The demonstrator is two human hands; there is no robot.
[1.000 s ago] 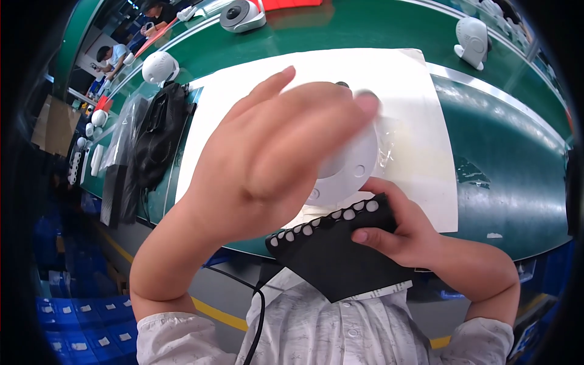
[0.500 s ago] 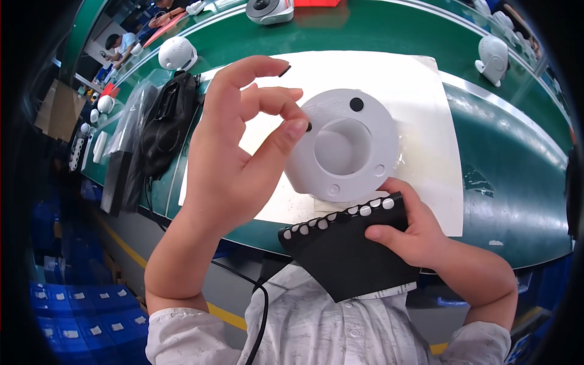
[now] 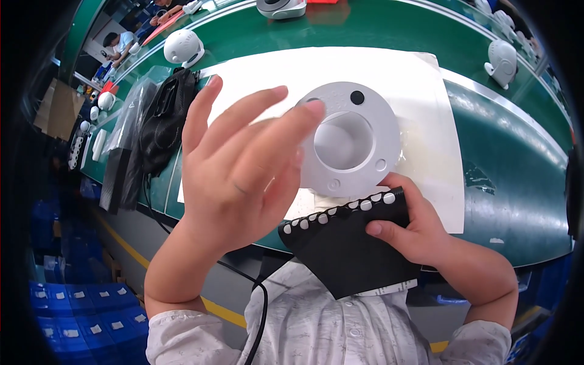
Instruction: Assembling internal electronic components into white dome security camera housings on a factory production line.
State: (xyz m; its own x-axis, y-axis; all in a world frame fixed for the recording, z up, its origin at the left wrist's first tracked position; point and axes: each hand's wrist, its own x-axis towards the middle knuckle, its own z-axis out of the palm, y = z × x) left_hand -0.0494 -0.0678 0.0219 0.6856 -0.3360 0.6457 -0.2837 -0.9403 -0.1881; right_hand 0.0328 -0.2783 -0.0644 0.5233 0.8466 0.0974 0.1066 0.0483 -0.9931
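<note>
A white round base [image 3: 384, 125] with a deep central hollow stands over the white sheet. One black round pad [image 3: 357, 97] sits in its upper rim, and two bare round recesses show along the lower rim. My left hand [image 3: 234, 170] is open, fingers spread. Its index fingertip is over the upper-left rim, where a dark edge shows beside it; whether it presses there is hard to tell. My right hand [image 3: 417, 228] grips a black sheet [image 3: 347, 243], bent over along its top, where a row of pale round spots shows. Its fingers pass behind the sheet, close to the base.
A white paper sheet [image 3: 426, 152] covers the middle of the green bench [image 3: 517, 182]. A black pouch [image 3: 164, 121] and clear plastic bags lie left. White camera-like units [image 3: 182, 47] stand along the back, another [image 3: 502, 62] at right. A black cable [image 3: 261, 310] hangs in front.
My left hand has opened from a pinch near the base's upper left, its index finger coming onto the rim and the other fingers spreading. The right hand still holds the black sheet.
</note>
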